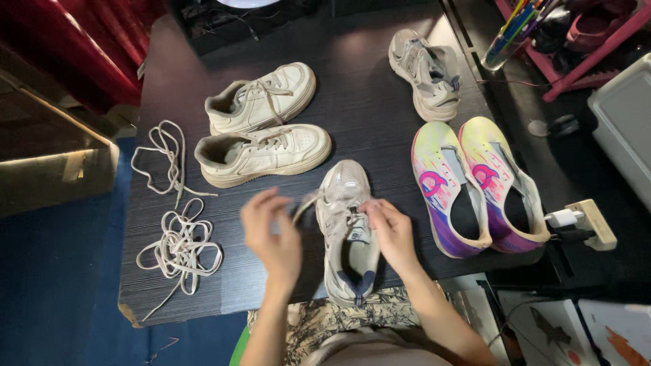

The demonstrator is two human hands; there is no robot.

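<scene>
Head view: left hand (272,234) pinches a pale lace (305,203) pulled from the grey mesh sneaker (347,230); right hand's (391,230) fingers grip its eyelets; multicoloured pair (478,186) laceless, cream pair (261,129) laced.

Cream sneakers (261,129): paired, upper left of the table (366,102).
Loose laces (175,230): lay in tangles at left.
Colourful shoes (475,186): side by side, right.
Grey sneaker (427,71): far edge.

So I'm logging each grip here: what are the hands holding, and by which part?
The left hand pinches the loose end of a lace from the grey sneaker; the right hand grips that sneaker at its tongue and eyelets.
</scene>
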